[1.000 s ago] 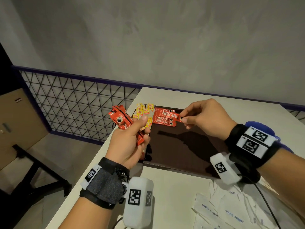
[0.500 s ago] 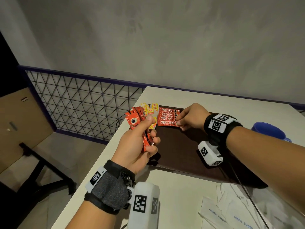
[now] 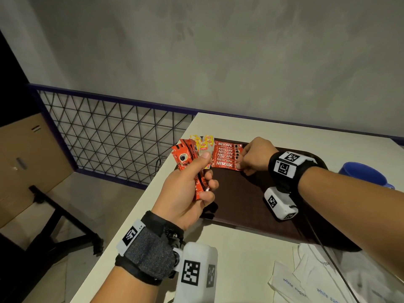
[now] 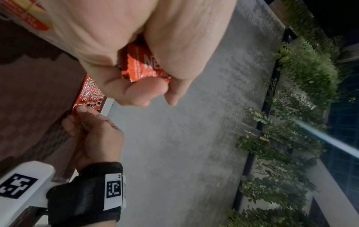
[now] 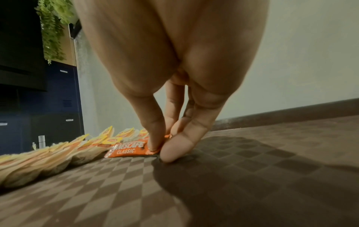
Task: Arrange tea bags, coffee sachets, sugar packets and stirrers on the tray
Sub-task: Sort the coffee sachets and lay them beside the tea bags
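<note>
Coffee sachet (image 3: pixel 226 165) lies crosswise on tray (image 3: pixel 244 200) — right hand (image 3: pixel 254 155) pinching its end, left hand (image 3: pixel 185 193) clutching spare sachets (image 3: pixel 185 159).

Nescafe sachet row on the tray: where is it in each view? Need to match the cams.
Head: Nescafe sachet row at centre, on the far left corner of the tray, right hand pinching its near end.
Left wrist: Nescafe sachet row at left of centre, below the left hand.
Right wrist: only the nearest sachet shows, Nescafe sachet row at lower centre.
Shared landmark: the yellow tea bags beside the row.
</note>
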{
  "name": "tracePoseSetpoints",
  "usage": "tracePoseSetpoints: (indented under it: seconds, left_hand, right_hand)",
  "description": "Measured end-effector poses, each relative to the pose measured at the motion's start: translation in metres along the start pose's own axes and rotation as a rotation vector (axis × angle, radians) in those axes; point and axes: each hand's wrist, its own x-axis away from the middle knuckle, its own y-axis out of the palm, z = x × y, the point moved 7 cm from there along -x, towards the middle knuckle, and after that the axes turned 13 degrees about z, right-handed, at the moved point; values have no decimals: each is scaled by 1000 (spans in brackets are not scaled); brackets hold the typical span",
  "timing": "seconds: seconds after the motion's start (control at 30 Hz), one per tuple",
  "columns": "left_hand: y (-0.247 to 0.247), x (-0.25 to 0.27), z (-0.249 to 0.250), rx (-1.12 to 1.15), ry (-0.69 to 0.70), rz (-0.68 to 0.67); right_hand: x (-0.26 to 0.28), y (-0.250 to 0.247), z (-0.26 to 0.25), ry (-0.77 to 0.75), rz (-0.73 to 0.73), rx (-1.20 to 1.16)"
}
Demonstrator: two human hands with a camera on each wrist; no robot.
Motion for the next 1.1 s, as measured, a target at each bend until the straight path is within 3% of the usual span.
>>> tracePoseSetpoints:
  seconds: [0.77, 0.97, 1.1]
  left_hand:
    - [0, 0, 0, 5, -32, 16]
    - [-2, -2, -4, 55, -79, 6]
    - [2, 2, -5, 18, -70, -28]
  right_hand:
    - [3, -3, -1, 27, 7, 13]
    - [11, -20, -10, -51, 74, -11]
    - [42, -36, -39, -178, 56, -229]
